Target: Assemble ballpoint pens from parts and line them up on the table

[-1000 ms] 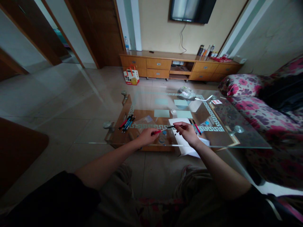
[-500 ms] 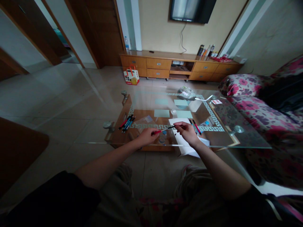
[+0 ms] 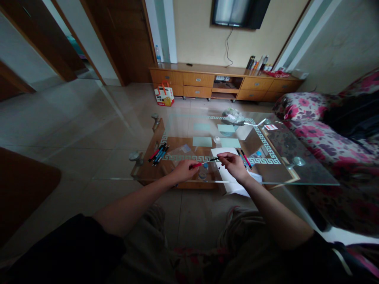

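The left fingers partly hide the red pen; the top edge crops the television.

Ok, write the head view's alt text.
A person's left hand and right hand hold a slim red and black pen between them over a glass table. A bunch of pens lies on the left; beyond, a television hangs above a wooden cabinet.
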Action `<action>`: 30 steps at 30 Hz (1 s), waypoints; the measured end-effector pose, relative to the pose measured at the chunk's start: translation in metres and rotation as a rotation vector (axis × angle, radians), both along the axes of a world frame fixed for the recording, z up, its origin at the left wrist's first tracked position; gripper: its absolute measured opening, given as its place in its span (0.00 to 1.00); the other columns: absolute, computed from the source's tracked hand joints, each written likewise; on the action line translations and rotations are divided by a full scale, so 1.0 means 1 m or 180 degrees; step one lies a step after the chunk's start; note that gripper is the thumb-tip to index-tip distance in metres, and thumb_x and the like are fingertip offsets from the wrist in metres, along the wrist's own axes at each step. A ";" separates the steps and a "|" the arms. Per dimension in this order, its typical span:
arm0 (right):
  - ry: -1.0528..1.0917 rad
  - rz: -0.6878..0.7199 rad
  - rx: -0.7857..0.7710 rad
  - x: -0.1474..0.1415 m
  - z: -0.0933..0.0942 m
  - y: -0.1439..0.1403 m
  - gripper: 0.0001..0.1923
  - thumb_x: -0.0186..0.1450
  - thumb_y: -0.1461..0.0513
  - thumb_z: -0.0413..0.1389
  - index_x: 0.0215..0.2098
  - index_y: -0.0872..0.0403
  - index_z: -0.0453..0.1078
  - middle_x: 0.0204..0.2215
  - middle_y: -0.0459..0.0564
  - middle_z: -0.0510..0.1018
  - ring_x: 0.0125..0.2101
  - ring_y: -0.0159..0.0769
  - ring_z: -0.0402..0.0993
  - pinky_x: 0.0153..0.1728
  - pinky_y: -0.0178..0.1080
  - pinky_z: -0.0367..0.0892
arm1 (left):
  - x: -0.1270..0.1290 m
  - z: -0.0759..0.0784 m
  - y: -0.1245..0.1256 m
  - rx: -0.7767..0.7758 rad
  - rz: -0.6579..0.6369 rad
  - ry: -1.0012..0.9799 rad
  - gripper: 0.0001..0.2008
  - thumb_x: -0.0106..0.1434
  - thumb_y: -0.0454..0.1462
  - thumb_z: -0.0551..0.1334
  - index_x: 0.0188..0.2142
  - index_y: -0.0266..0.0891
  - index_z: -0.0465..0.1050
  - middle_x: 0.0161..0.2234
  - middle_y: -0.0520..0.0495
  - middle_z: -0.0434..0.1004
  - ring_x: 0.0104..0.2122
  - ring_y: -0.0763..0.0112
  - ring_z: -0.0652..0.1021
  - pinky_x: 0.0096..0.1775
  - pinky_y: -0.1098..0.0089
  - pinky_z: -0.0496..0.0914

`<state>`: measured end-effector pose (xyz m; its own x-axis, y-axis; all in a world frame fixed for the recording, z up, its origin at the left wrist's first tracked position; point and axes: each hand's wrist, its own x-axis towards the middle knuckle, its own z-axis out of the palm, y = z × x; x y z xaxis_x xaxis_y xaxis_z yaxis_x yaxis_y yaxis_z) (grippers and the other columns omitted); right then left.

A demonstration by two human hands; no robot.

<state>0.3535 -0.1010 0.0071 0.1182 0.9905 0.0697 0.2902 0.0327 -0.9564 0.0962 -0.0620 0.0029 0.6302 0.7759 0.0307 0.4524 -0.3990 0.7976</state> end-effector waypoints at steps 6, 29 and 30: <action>0.0076 -0.0007 -0.0049 -0.001 0.003 0.000 0.18 0.60 0.52 0.61 0.42 0.55 0.78 0.32 0.51 0.80 0.26 0.32 0.69 0.26 0.35 0.63 | 0.000 0.001 0.000 -0.0012 -0.0008 -0.0033 0.14 0.64 0.40 0.59 0.41 0.35 0.80 0.28 0.50 0.76 0.29 0.72 0.71 0.31 0.74 0.60; 0.0113 0.0004 -0.0065 -0.002 0.003 -0.001 0.18 0.59 0.51 0.62 0.42 0.55 0.78 0.34 0.51 0.81 0.26 0.32 0.69 0.26 0.35 0.64 | 0.000 -0.002 0.000 -0.0020 -0.0018 -0.0030 0.15 0.65 0.41 0.59 0.43 0.35 0.79 0.30 0.50 0.77 0.30 0.71 0.72 0.32 0.74 0.61; 0.0106 0.0004 -0.0068 -0.002 0.003 -0.001 0.18 0.59 0.51 0.62 0.42 0.54 0.78 0.33 0.51 0.80 0.26 0.32 0.69 0.26 0.35 0.64 | 0.000 -0.002 0.000 -0.0004 -0.0029 -0.0026 0.15 0.65 0.41 0.59 0.42 0.35 0.80 0.30 0.50 0.77 0.30 0.71 0.72 0.32 0.74 0.61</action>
<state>0.3514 -0.1019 0.0103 0.1189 0.9919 0.0446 0.2581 0.0125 -0.9660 0.0958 -0.0619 0.0009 0.6368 0.7702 0.0350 0.4422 -0.4021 0.8017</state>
